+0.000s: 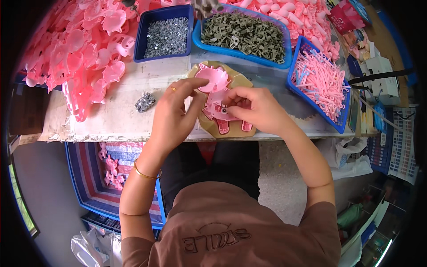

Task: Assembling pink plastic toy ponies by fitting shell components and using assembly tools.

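Note:
A pink plastic toy shell (214,79) with a round hollow head part and two short legs lies in a tan holding block (246,82) at the table's front edge. My left hand (177,104) is over the shell's left side, thumb and forefinger apart, with no object visible in it. On the shell's right side, my right hand (254,107) has its thumb and fingertips pinched together beside a small dark round piece (224,111) in the body part. Whatever those fingertips hold is too small to make out. A little heap of screws (145,102) lies left of my left hand.
Behind the block stand a dark blue tray (139,40) of small metal pieces and a blue basket (289,49) of olive clips. A blue basket (318,105) of pink sticks stands right. Pink shells (84,49) are piled left. A lined bin (86,178) sits below the table.

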The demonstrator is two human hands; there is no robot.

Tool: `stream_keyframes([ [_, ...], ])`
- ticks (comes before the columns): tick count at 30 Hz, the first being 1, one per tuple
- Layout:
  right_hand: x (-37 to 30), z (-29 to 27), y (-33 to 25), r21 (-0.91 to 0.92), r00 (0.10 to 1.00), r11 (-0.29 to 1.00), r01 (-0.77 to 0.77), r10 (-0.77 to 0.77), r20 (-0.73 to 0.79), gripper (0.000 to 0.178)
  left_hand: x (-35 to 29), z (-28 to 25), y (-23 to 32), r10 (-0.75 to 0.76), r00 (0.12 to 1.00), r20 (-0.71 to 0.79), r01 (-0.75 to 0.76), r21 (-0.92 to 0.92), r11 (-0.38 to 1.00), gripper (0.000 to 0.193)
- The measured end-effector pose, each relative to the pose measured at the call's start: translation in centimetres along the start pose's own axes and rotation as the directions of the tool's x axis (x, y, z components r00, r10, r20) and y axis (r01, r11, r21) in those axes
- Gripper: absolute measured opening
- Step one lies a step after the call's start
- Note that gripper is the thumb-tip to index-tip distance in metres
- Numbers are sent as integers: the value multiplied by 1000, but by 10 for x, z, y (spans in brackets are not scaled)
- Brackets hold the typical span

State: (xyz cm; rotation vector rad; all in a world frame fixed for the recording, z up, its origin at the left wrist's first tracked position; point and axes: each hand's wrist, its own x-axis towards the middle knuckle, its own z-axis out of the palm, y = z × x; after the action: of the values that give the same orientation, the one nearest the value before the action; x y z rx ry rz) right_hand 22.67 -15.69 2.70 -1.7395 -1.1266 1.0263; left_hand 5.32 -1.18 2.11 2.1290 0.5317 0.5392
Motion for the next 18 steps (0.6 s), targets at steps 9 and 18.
stream_keyframes([
  [9, 13, 10, 2, -489, 973, 844, 220, -228, 45, 19, -11, 12, 2, 225, 970, 91, -238, 175, 955, 49],
  [18, 12, 12, 7, -645, 909, 677, 354, -410, 70, 9, -16, 19, -2, 184, 980, 82, -197, 199, 960, 52],
])
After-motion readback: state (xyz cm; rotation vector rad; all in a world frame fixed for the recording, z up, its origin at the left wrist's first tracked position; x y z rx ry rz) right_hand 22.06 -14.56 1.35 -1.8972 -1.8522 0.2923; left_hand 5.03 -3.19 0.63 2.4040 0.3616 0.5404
